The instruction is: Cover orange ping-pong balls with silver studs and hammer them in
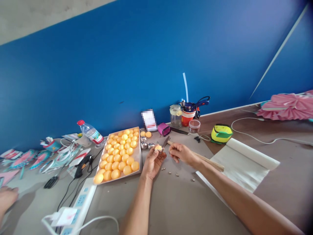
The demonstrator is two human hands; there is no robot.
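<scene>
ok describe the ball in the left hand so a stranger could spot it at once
Find the white box packed with orange balls. Just right of it, the person's left hand holds the ball. Unlike the boxed balls or the silver pieces nearby, it shows orange above and silver below.

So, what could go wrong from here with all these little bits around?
The small shiny pieces lie loose on the table, so a stray brush of the right hand might scatter them. The orange ball is held up in the fingers of the left hand, and could slip if that grip eases. The dark tool head appears close to the ball, so one might knock the other.
</scene>
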